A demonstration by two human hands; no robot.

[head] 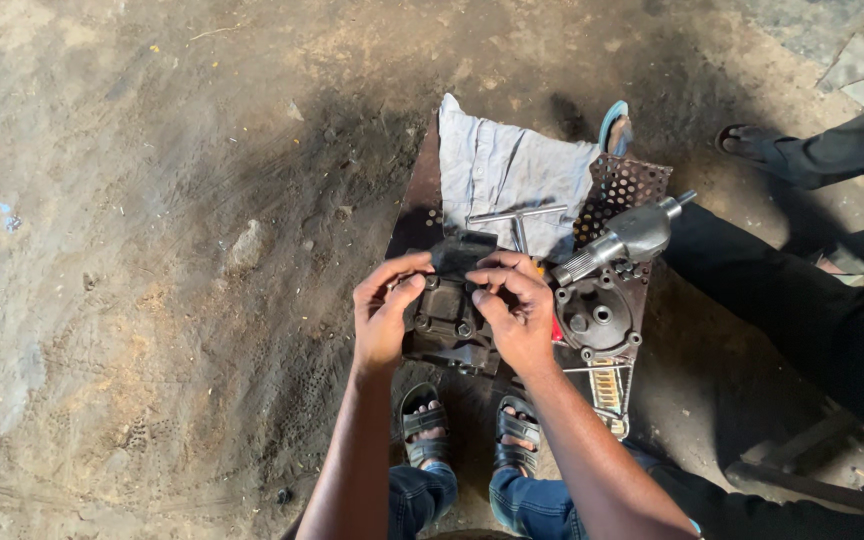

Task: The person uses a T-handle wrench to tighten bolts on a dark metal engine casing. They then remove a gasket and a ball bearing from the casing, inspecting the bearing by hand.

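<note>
Left hand (384,318): I saw it curled over the left edge of the dark metal housing (449,318), thumb and fingers closed on it.
Right hand (514,312): it pinched the housing's upper right side, fingers bent and tight against the casting.
Housing: it was held between both hands above the perforated metal sheet (624,184), just over my sandalled feet (472,425); several bolt heads showed on its face.
Step in hand, as I judged it: steadying the greasy casting; a firm two-sided grip kept low over the sheet would have limited any slip.
Round cover (597,318): it lay just right of the right hand, flat on the sheet.
Silver cylindrical part (628,238): it rested tilted beyond the cover.
T-handle wrench (518,218): it lay on the grey cloth (497,170) behind the housing.
Bystander's legs (812,290): dark trousers, at right.
</note>
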